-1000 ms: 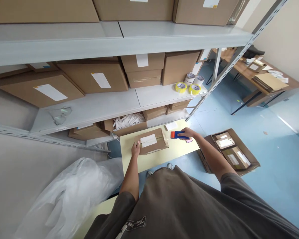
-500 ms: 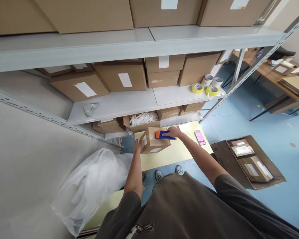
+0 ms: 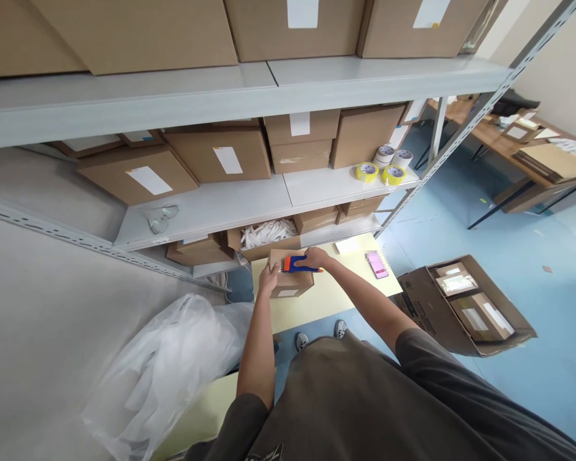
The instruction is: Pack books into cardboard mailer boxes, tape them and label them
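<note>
A small cardboard box (image 3: 292,285) stands on a pale yellow table (image 3: 326,298) in front of me. My left hand (image 3: 267,280) grips the box's left end, fingers wrapped on it. My right hand (image 3: 317,257) is closed on a blue and orange tape dispenser (image 3: 296,263), which lies across the top of the box, its orange end near my left hand. A white label shows on the box's near side.
A pink phone (image 3: 377,264) and a white paper (image 3: 348,246) lie on the table's right part. Grey shelves (image 3: 249,198) hold several cardboard boxes and tape rolls (image 3: 367,171). An open carton (image 3: 465,304) sits on the blue floor at right; a clear plastic bag (image 3: 163,365) at left.
The box was turned up from lying flat onto a side. My right hand brought the tape dispenser from the table at right onto the box top, then drew it left toward my left hand.
</note>
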Demonstrator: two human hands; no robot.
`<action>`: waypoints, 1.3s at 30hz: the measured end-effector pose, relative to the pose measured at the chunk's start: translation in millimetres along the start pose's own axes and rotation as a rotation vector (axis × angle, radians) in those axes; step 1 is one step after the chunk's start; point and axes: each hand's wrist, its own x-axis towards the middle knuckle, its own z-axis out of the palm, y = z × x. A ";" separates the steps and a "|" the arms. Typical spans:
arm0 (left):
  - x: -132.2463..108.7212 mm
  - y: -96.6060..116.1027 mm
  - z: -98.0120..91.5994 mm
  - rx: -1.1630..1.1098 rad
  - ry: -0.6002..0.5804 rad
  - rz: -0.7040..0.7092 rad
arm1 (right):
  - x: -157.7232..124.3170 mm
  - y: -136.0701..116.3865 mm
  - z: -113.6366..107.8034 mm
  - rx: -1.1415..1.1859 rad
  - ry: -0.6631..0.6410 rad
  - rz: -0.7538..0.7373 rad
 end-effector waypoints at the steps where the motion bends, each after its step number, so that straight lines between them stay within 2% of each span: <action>1: 0.4 0.3 5.1 -0.019 -0.011 -0.002 | -1.4 2.4 -1.1 -0.004 0.004 0.005; 3: -2.4 3.2 20.7 -0.052 -0.029 -0.019 | -4.3 9.5 -3.6 -0.018 0.012 0.026; 7: -17.7 19.3 66.3 -0.084 -0.065 -0.050 | -11.7 38.9 -9.3 -0.045 0.005 0.070; 12: -31.6 44.3 114.5 -0.077 -0.109 -0.023 | -30.7 109.2 -14.4 -0.007 -0.019 0.047; 15: -30.0 48.2 126.9 -0.064 -0.131 -0.013 | -54.8 172.3 -22.0 0.026 0.004 0.049; 19: -24.2 42.8 130.8 -0.058 -0.154 -0.004 | -95.3 262.6 -33.3 0.067 0.044 0.159; 21: -22.5 41.5 131.6 -0.064 -0.169 0.006 | -108.3 291.6 -32.4 0.104 0.045 0.204; 23: -20.8 41.8 131.1 -0.070 -0.180 0.006 | -111.4 302.1 -26.1 0.107 0.058 0.233; 25: -17.6 40.9 126.3 -0.093 -0.176 0.001 | -105.7 296.0 -16.3 0.108 0.069 0.240; 27: -12.2 35.5 114.9 -0.138 -0.162 -0.011 | -95.0 278.6 -6.0 0.135 0.078 0.230; 30: -1.4 16.1 83.9 -0.174 -0.148 -0.048 | -75.6 238.5 6.5 0.189 0.091 0.187; 33: 7.5 -10.4 41.4 -0.116 -0.102 -0.087 | -53.3 183.0 15.3 0.228 0.078 0.099; 36: 10.3 -29.8 0.7 0.043 0.027 -0.202 | -28.3 117.8 23.4 0.223 0.047 0.041; 39: 8.3 -34.9 -21.4 0.101 0.108 -0.242 | -4.5 59.1 32.4 0.191 -0.003 0.029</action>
